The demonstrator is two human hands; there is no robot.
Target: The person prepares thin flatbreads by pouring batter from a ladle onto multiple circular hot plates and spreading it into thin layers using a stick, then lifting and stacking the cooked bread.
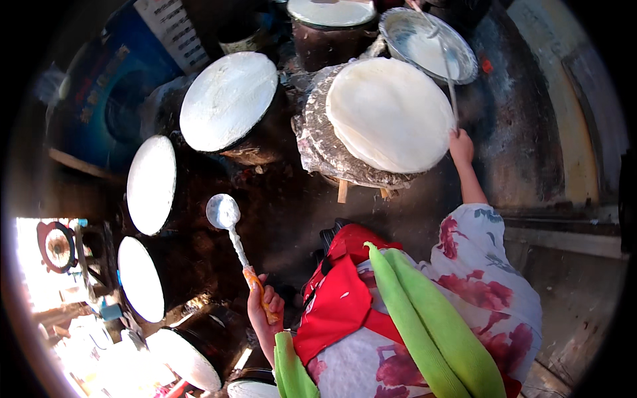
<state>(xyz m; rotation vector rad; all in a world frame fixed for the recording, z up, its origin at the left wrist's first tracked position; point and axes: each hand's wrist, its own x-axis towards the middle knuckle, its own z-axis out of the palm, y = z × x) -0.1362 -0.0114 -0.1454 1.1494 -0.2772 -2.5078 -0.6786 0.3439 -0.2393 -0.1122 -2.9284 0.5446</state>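
In my left hand [265, 304] is a ladle [223, 211], gripped by its orange-wrapped handle. Its round bowl and shaft are smeared with white batter. My right hand [461, 147], stretched forward, is closed around a long thin stick [452, 89] that runs up over a metal basin [472, 66] holding white liquid. The stick's far end is hard to make out. Just left of that hand, a pile of thin, pale round sheets [390, 114] lies on a crusted round stand [317, 132] with wooden legs.
Dark drum-shaped stoves with white round tops curve around my left, among them one round top [229, 101], another [152, 184] and a lower one [141, 278]. One more drum [332, 43] stands at the back. A blue printed panel [113, 86] leans at far left; a wall runs along the right.
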